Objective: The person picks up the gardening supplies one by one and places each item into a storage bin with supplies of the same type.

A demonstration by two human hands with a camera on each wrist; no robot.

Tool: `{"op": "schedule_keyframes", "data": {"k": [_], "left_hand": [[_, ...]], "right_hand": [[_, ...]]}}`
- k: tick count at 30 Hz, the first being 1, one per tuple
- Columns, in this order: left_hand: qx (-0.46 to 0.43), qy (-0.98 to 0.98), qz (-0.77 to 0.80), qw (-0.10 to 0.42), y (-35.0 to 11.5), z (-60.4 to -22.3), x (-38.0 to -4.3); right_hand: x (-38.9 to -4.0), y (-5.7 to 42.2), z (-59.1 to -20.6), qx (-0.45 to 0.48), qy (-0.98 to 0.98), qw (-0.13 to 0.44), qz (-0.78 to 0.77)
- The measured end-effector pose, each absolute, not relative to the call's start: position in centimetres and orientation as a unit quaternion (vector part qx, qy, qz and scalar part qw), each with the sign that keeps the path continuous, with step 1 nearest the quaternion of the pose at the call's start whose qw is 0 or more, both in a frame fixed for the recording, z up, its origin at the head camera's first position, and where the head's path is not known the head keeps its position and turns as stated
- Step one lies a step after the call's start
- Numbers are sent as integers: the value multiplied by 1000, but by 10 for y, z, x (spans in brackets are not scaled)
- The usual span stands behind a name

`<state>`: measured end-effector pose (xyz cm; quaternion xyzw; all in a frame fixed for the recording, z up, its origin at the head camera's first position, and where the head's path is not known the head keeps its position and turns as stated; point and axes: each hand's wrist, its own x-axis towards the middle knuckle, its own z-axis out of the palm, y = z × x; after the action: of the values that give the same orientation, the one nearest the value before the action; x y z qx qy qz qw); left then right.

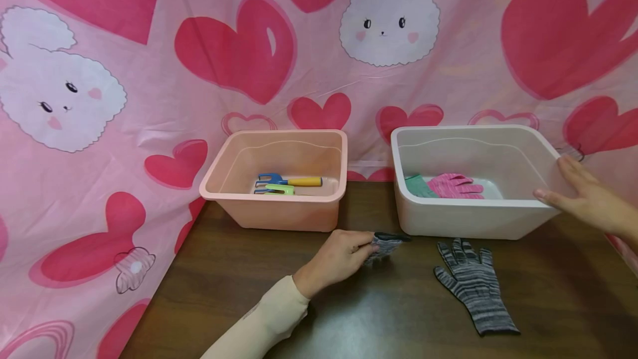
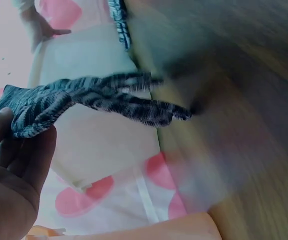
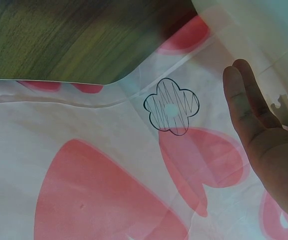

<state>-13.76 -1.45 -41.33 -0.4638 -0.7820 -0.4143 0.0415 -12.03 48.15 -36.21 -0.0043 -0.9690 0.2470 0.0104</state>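
In the head view, my left hand (image 1: 339,259) pinches a grey-and-black striped knit glove (image 1: 384,245) by its cuff above the wooden table. The left wrist view shows this glove (image 2: 49,102) stretched out sideways, its fingers dangling away from my hand. A matching striped glove (image 1: 476,287) lies flat on the table, in front of the white bin (image 1: 463,220). At that bin's right rim is my right hand (image 1: 593,198), thumb spread and fingers straight along the side. Inside the bin lie a pink glove (image 1: 453,186) and a green glove (image 1: 420,186).
A peach bin (image 1: 284,215) stands to the left, holding a yellow-handled blue hand fork (image 1: 304,181) and a light-green forked tool (image 1: 280,189). Behind both bins hangs a pink cloth (image 1: 319,71) with hearts and rabbits. The brown table (image 1: 239,276) extends in front.
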Motion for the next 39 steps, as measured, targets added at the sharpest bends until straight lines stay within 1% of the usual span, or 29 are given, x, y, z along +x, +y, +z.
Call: {"op": "schedule_keyframes", "data": {"k": [5,13,16,20,24,28,34,39], "left_hand": [[-442,-774,-453,-8,-9,-412,-139],[-393,-770,-500,-48,-2,-408,-141],[-372,-771,-514,-56,2,-407,-142],[-348,-767,-537,-54,8,-404,-142],[-332,-755,-562,-66,14,-399,-142],[-326,-739,-583,-82,20,-396,-144],[-323,-723,-607,-70,32,-395,-151],[-317,-698,-637,-80,41,-393,-158]], "right_hand": [[-120,481,-361,-2,-969,8,249],[-121,481,-359,-3,-969,2,248],[-120,481,-359,-5,-969,1,249],[-120,481,-358,-5,-968,2,249],[-120,480,-358,-5,-968,2,252],[-118,479,-360,-6,-966,6,258],[-117,479,-361,-8,-965,12,260],[-118,480,-362,-8,-966,12,258]]}}
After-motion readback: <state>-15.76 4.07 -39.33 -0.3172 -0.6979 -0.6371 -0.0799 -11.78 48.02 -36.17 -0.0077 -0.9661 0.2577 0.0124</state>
